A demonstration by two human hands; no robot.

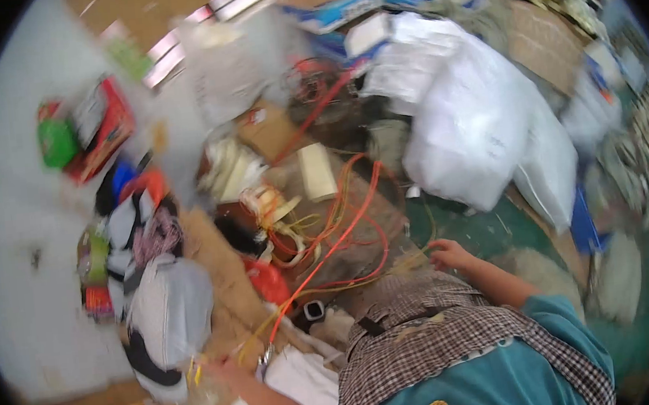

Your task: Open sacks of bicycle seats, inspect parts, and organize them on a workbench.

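Observation:
A thin yellow cord (pixel 332 287) stretches across in front of me, from low on the left toward the right. My left hand (pixel 223 372) is closed on its left part, with short yellow ends poking out beyond the fingers; motion blurs this hand. My right hand (pixel 449 254) pinches the cord farther along, at the right of the bench. An orange cord (pixel 329 250) crosses over it and runs down to a small metal clip (pixel 267 354) beside my left wrist. More orange, red and yellow cords lie loosely looped on the brown surface between my hands.
Large white plastic sacks (pixel 471 112) are heaped at the far right. A cream-coloured block (pixel 316 171) and a small cardboard box (pixel 266 130) lie beyond the cords. At the left, a clear-wrapped bundle (pixel 168 309) rests by the wall. A red plastic bag (pixel 267 281) sits near the middle.

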